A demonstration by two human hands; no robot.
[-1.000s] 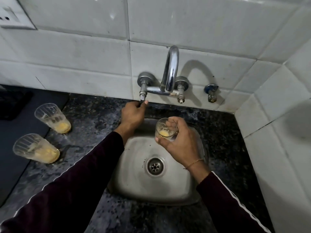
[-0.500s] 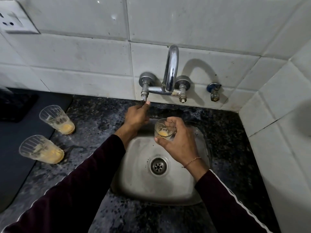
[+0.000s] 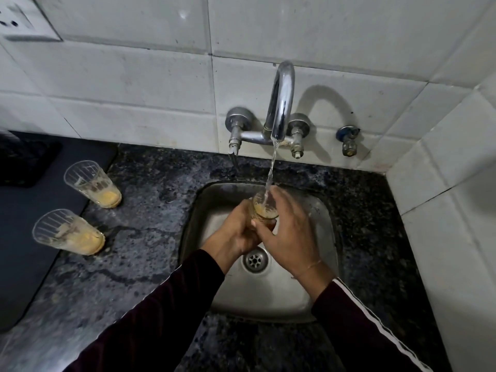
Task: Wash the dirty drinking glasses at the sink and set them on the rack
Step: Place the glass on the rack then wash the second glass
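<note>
Over the sink (image 3: 316, 296) we are gripping one dirty glass (image 3: 264, 210) with our left hand (image 3: 236, 232) curled round it, right hand (image 3: 287, 234) wrapping it too; tap (image 3: 280, 103) water is pouring in. Two dirty glasses (image 3: 92, 185) (image 3: 68, 233) are standing on the counter (image 3: 150, 210).

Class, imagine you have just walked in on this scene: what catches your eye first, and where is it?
A stream of water falls from the chrome tap into a dirty glass held over the steel sink by the left hand and right hand. Two more glasses with yellow residue stand on the dark counter at left.
</note>
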